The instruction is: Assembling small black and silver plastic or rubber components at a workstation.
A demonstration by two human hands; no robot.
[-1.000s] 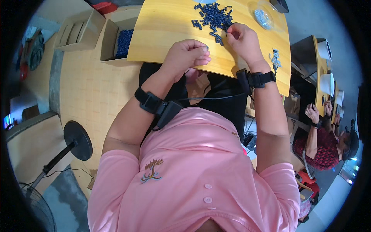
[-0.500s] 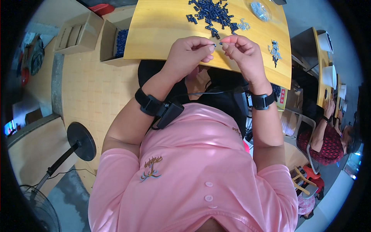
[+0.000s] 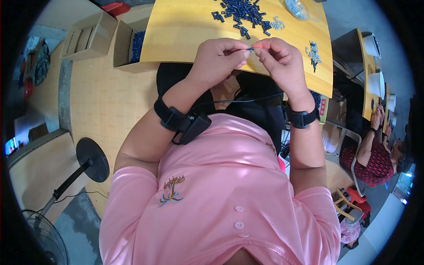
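Above the near edge of the yellow table, my left hand and my right hand meet, thumb and forefinger pinched on each side. Between their fingertips is a small dark part, mostly covered by the fingers; both hands grip it. Beyond them lies a heap of small dark blue-black cylindrical pieces. Small pale metallic pieces lie at the heap's right edge. Further right sits another little pile of pale pieces, with some dark ones at its near end.
A clear round dish of pale bluish pieces stands at the table's far right. Left of the table, an open cardboard box holds dark pieces beside another carton. A black fan stands lower left. A person works at another table.
My hands have come together, closing the gap between their fingertips. The small parts that each held apart now meet as one dark piece between them.
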